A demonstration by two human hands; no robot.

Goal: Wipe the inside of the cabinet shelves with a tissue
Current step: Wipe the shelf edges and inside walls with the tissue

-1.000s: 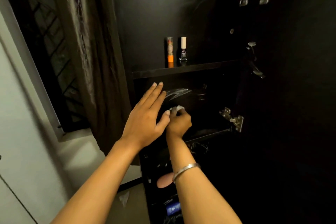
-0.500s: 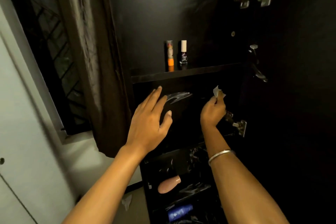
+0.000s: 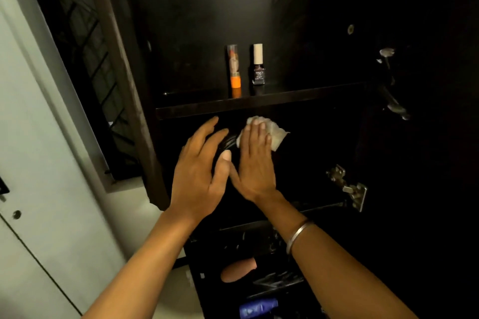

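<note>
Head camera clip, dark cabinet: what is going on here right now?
A person is wiping inside a dark cabinet. The right hand presses a white tissue flat with straight fingers, just under the upper shelf. The left hand is open beside it, fingers spread; whether it touches anything is unclear. On the upper shelf stand an orange tube and a small nail polish bottle, untouched. Other items lie in the compartments below.

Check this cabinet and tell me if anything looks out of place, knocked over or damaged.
Nothing is clearly damaged or spilled. On the upper shelf the orange tube and nail polish bottle stand upright. The right hand presses the tissue flat inside the cabinet. Lower down, a pink bottle and a blue bottle lie on their sides.
</note>
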